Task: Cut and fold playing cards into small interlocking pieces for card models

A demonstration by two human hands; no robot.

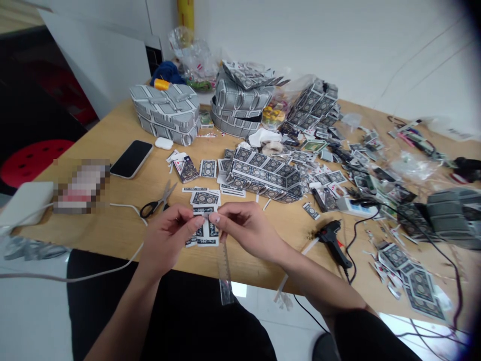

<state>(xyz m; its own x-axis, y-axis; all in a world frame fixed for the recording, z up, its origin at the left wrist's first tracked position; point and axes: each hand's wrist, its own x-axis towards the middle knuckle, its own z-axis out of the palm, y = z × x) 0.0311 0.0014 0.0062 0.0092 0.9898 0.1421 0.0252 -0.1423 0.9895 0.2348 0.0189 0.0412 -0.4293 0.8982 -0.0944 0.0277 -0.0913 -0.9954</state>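
Left hand [165, 238] and right hand [250, 228] both closed, thumb vs. fingers, on what looks like a small card piece [206, 214]. Piece is approx. mid-view, held just above patterned cards [208, 240] near the front edge of the tabletop [120, 128]. Thumb tips nearly meet; exact grip + any crease are too small for me to tell from this end.

Recs for the step, IMO a fingertip fold/align job: light, equal pinch L/R, thumbs level, else the piece will prob. skew. I'd line up edges 1st, then press from the middle outward. Thin stock likely creases w/ little force and won't un-crease cleanly, so 1 firm pass > several soft ones. Wrists low for steadiness, w/ forearms clear of the ruler [224, 273], which juts past the front edge and could get knocked off.

If a straight ref is needed, ruler's closest. Scissors [164, 200] lie just beyond L hand, blades apart, so watch knuckles on that side. Glue gun [333, 240] is on the R, past the forearm; can't tell if hot, so I'd treat as hot. Card box [263, 173] sits beyond R hand; don't bump it.
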